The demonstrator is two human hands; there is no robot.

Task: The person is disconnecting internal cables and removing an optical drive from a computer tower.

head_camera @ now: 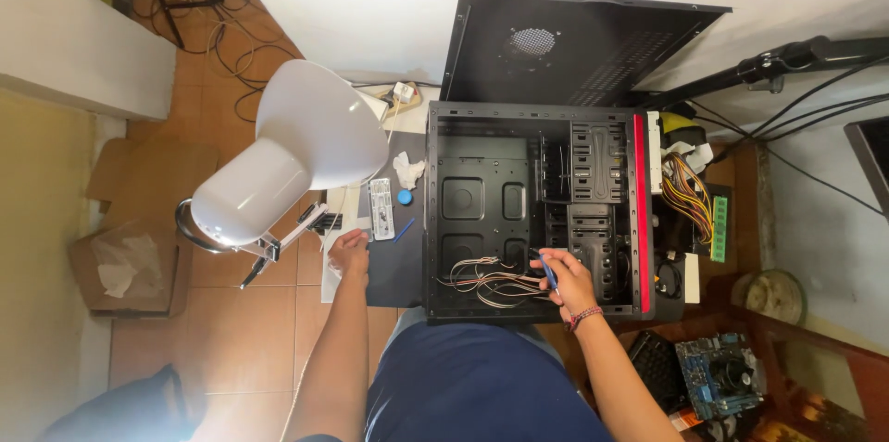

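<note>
- Screwdriver (548,271), blue-handled, sat gripped in my right hand (569,283) inside the open black computer case (532,211), just above the loose cables (486,277).
- My left hand (350,252) rested on the table beside the case, grip unclear.

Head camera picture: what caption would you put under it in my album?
Right hand holds a blue tool inside an open computer case.

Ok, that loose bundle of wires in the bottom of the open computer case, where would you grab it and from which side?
Grip the wire bundle at its gathered middle, where the strands run close together, rather than at the splayed left ends. Come straight down through the open top of the computer case, a little left of the right hand, which holds a blue-handled tool over the wires' right end.
</note>
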